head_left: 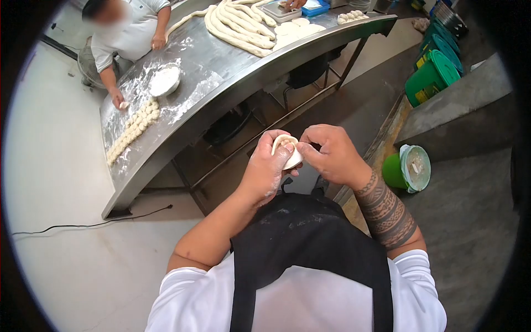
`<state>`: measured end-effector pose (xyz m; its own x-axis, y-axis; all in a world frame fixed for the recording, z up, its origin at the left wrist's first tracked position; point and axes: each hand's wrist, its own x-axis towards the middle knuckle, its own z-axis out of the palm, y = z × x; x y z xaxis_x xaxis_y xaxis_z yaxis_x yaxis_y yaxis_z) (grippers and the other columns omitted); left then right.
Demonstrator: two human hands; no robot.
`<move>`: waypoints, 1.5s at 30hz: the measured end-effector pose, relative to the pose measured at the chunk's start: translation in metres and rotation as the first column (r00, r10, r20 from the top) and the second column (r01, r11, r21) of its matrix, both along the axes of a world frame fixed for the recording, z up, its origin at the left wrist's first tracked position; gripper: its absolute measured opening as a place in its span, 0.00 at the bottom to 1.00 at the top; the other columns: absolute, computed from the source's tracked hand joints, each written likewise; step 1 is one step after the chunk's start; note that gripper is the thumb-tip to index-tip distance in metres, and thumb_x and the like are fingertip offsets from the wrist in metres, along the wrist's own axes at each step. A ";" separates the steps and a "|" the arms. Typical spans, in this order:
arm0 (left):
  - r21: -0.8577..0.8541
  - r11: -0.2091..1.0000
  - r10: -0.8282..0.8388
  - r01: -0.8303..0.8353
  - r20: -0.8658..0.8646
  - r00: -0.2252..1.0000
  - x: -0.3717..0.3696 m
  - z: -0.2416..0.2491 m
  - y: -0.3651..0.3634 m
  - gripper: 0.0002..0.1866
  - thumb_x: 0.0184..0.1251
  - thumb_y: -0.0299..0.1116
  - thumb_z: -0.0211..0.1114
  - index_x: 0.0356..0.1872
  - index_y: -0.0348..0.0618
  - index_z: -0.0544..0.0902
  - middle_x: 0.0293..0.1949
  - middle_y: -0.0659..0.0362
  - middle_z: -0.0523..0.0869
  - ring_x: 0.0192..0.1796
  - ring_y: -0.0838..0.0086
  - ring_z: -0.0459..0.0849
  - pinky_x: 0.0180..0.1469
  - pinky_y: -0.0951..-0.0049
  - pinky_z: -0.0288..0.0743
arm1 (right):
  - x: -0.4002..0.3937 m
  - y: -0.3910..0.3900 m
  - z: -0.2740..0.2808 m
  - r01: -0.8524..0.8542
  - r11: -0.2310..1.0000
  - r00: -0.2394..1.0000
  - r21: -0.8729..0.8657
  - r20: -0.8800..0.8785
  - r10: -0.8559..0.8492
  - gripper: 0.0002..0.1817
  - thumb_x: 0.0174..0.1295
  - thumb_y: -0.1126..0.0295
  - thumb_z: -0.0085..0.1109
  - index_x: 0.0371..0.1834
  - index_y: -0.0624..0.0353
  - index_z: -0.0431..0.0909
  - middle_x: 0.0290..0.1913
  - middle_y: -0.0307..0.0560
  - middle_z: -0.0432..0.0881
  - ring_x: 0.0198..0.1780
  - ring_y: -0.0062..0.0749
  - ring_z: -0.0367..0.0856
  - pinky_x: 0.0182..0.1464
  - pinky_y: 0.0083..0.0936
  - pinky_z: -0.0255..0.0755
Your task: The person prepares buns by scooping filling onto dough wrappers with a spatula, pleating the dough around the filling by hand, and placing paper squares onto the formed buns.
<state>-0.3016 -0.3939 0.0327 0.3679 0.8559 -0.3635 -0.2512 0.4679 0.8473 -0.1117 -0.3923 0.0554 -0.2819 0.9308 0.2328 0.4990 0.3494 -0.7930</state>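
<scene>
A small round of white dough [292, 159] is cupped in my left hand [265, 163], its edge folded up around my thumb. Flour dusts that hand and wrist. My right hand [331, 152] is closed, with thumb and forefinger pinching at the right edge of the same dough. What lies inside the dough is hidden by my fingers. Both hands are in front of my black apron [310, 227], off the table.
A floured metal table [193, 72] curves across the upper left, bearing dough ropes [238, 25], small dough pieces [134, 130] and a flour bowl [165, 81]. A co-worker [130, 33] stands behind it. Green buckets [431, 77] and a lidded tub [406, 169] are at right.
</scene>
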 end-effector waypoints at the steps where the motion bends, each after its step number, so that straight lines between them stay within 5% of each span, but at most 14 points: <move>1: 0.033 0.999 -0.015 0.016 -0.018 1.000 -0.002 -0.002 0.001 0.12 0.82 0.34 0.58 0.59 0.45 0.73 0.47 0.57 0.82 0.40 0.73 0.84 0.38 0.72 0.81 | 0.000 0.000 0.004 0.005 0.998 1.000 -0.058 -0.011 -0.005 0.14 0.65 0.64 0.66 0.31 0.66 0.83 0.27 0.55 0.81 0.29 0.42 0.80 0.36 0.34 0.74; 5: 0.031 0.978 -0.204 0.204 0.007 0.979 -0.015 -0.001 0.008 0.12 0.82 0.35 0.56 0.58 0.43 0.74 0.46 0.55 0.82 0.37 0.72 0.85 0.37 0.71 0.81 | 0.003 0.002 0.012 -0.017 0.985 1.000 -0.172 -0.029 0.012 0.12 0.67 0.67 0.64 0.31 0.66 0.82 0.28 0.53 0.81 0.30 0.37 0.79 0.37 0.33 0.73; 7: -0.066 0.975 -0.199 0.212 0.166 0.966 -0.020 -0.004 0.015 0.13 0.83 0.37 0.55 0.59 0.42 0.74 0.48 0.54 0.82 0.39 0.69 0.86 0.40 0.67 0.82 | 0.003 0.004 0.006 -0.014 0.987 0.999 -0.158 -0.038 0.008 0.12 0.67 0.67 0.64 0.31 0.66 0.82 0.28 0.53 0.80 0.30 0.36 0.80 0.37 0.33 0.73; 11: -0.233 0.972 0.065 0.032 0.398 0.915 -0.005 -0.011 0.010 0.16 0.83 0.40 0.53 0.61 0.42 0.75 0.52 0.52 0.83 0.46 0.64 0.87 0.48 0.61 0.83 | -0.001 0.007 -0.011 0.041 0.997 0.998 -0.070 -0.046 -0.044 0.12 0.66 0.66 0.64 0.31 0.66 0.82 0.27 0.52 0.80 0.30 0.33 0.79 0.37 0.33 0.73; 15: -0.176 0.976 0.181 -0.132 0.301 0.936 0.010 -0.021 0.000 0.14 0.82 0.35 0.54 0.61 0.42 0.75 0.54 0.52 0.83 0.49 0.64 0.85 0.50 0.60 0.82 | -0.005 0.006 -0.012 0.092 0.987 0.995 -0.131 -0.034 -0.097 0.13 0.66 0.66 0.64 0.31 0.66 0.82 0.27 0.51 0.80 0.30 0.31 0.77 0.36 0.32 0.72; 18: -0.112 0.993 0.065 -0.034 0.283 0.957 0.003 -0.030 0.004 0.13 0.82 0.33 0.54 0.61 0.42 0.75 0.51 0.53 0.83 0.46 0.67 0.84 0.46 0.64 0.81 | 0.000 0.008 0.000 0.084 0.940 0.994 -0.329 -0.043 -0.104 0.13 0.66 0.65 0.64 0.31 0.67 0.82 0.25 0.49 0.79 0.29 0.28 0.76 0.36 0.32 0.72; 27: -0.045 0.999 0.008 -0.006 0.033 0.999 0.008 -0.014 0.005 0.11 0.78 0.28 0.53 0.57 0.41 0.75 0.43 0.55 0.83 0.36 0.72 0.81 0.36 0.72 0.74 | 0.009 0.007 -0.012 0.028 0.969 0.996 -0.246 -0.073 -0.047 0.13 0.66 0.65 0.64 0.32 0.67 0.83 0.24 0.41 0.77 0.30 0.21 0.72 0.35 0.27 0.70; 30: -0.035 0.987 -0.161 0.160 -0.058 0.985 -0.001 -0.010 0.014 0.11 0.83 0.37 0.52 0.55 0.42 0.76 0.41 0.57 0.83 0.33 0.73 0.79 0.33 0.73 0.72 | 0.013 0.007 -0.006 0.016 0.959 0.999 -0.283 -0.036 -0.027 0.13 0.67 0.66 0.63 0.32 0.67 0.83 0.24 0.42 0.77 0.30 0.21 0.72 0.35 0.27 0.70; 33: -0.135 0.985 -0.085 0.111 0.185 0.979 -0.003 -0.016 0.017 0.21 0.87 0.52 0.48 0.54 0.44 0.76 0.41 0.59 0.83 0.33 0.75 0.79 0.32 0.75 0.71 | 0.018 0.008 -0.011 -0.022 0.957 0.995 -0.289 -0.098 -0.007 0.12 0.67 0.67 0.63 0.32 0.67 0.83 0.25 0.41 0.77 0.30 0.20 0.72 0.35 0.27 0.69; 36: -0.094 0.991 0.112 -0.092 0.225 0.968 0.009 -0.025 0.010 0.29 0.84 0.63 0.42 0.52 0.45 0.76 0.37 0.59 0.83 0.30 0.77 0.78 0.29 0.76 0.69 | 0.013 0.004 -0.018 -0.002 0.950 0.974 -0.314 -0.216 -0.070 0.12 0.66 0.67 0.64 0.33 0.66 0.83 0.26 0.40 0.78 0.31 0.20 0.72 0.35 0.26 0.69; 39: -0.082 0.973 0.224 -0.214 0.152 0.963 0.019 -0.032 0.008 0.30 0.84 0.65 0.42 0.49 0.46 0.76 0.32 0.60 0.83 0.26 0.78 0.76 0.25 0.76 0.67 | 0.008 0.000 -0.018 0.012 0.966 0.966 -0.259 -0.247 -0.078 0.13 0.66 0.65 0.63 0.32 0.65 0.83 0.24 0.46 0.78 0.28 0.24 0.72 0.34 0.28 0.70; 45: -0.138 0.984 0.128 -0.111 0.120 0.984 0.020 -0.014 0.003 0.29 0.84 0.64 0.43 0.46 0.47 0.76 0.31 0.61 0.81 0.21 0.79 0.72 0.22 0.77 0.65 | 0.017 -0.001 -0.008 -0.035 0.957 0.985 -0.288 -0.171 -0.015 0.12 0.66 0.66 0.63 0.33 0.66 0.83 0.25 0.47 0.78 0.28 0.25 0.72 0.34 0.29 0.70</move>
<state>-0.2815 -0.3912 0.0185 0.3164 0.8451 -0.4309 -0.4148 0.5318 0.7383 -0.0950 -0.3934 0.0475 -0.2714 0.9625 -0.0003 0.3456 0.0971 -0.9334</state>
